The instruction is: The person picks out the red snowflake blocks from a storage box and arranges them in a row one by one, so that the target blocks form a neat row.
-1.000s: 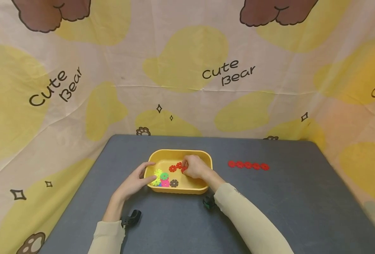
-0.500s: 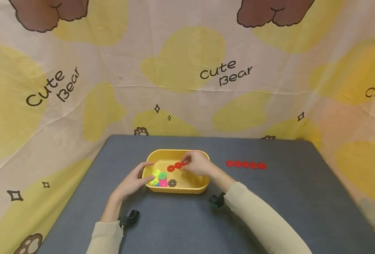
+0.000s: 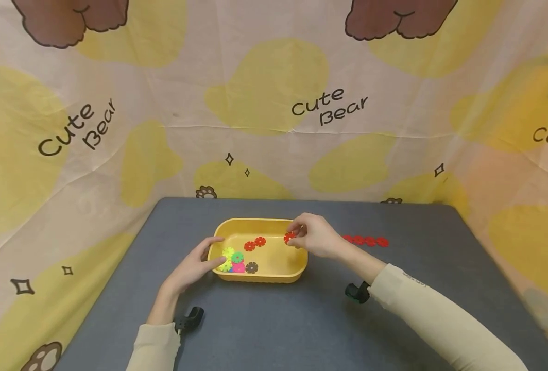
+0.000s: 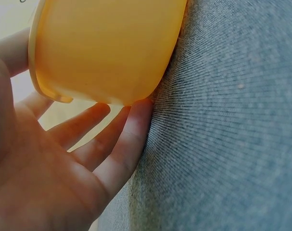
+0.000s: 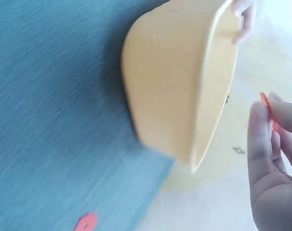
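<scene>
Before cloth [image 3: 267,77] lettered "Cute Bear", the left hand [image 3: 189,268] grips a yellow bin [image 3: 260,277] holding two red discs [image 3: 260,241], a dark disc [image 3: 252,267] and a yellow, green, pink and apparently blue cluster [image 3: 237,257], while the right hand [image 3: 318,237] pinches another red disc [image 3: 288,238] above its right end.

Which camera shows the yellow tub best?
Head view: most of the yellow tub shows, inside included. The left wrist view shows only part of its outside; the right wrist view, mostly its outer wall.

head view evenly lit; left wrist view dimmer — right wrist view hazy, pale, its tub [image 5: 165,72] blurred
</scene>
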Tool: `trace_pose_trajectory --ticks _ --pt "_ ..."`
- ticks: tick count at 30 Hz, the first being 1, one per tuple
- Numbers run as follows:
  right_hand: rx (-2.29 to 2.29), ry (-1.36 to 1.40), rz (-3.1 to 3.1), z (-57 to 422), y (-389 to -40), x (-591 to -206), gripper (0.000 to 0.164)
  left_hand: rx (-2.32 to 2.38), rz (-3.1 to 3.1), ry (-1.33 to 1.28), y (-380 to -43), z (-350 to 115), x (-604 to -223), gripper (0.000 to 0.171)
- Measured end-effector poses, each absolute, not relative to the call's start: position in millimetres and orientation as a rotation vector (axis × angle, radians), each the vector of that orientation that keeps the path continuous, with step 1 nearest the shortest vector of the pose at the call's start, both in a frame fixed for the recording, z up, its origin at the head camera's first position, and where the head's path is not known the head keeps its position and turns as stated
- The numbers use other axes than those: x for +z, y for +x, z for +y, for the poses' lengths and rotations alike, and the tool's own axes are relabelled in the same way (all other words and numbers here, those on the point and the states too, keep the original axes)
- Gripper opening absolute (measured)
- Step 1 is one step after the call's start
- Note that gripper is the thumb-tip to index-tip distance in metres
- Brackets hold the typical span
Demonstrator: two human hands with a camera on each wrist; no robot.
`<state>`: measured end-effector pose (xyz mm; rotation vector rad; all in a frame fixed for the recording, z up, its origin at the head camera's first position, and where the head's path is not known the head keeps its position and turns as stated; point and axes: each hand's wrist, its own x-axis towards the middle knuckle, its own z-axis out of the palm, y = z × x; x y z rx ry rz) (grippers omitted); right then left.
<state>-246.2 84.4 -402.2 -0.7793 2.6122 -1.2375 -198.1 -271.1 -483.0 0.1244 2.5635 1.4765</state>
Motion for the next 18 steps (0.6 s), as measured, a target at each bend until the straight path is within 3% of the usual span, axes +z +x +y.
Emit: trace_pose_trajectory --ticks 18 --pt "-1.358 -0.546 2.736 200.2 -248.2 -429.4 0.028 1.475 2.561 0.114 -197.6 -271.5 -483.7 0.066"
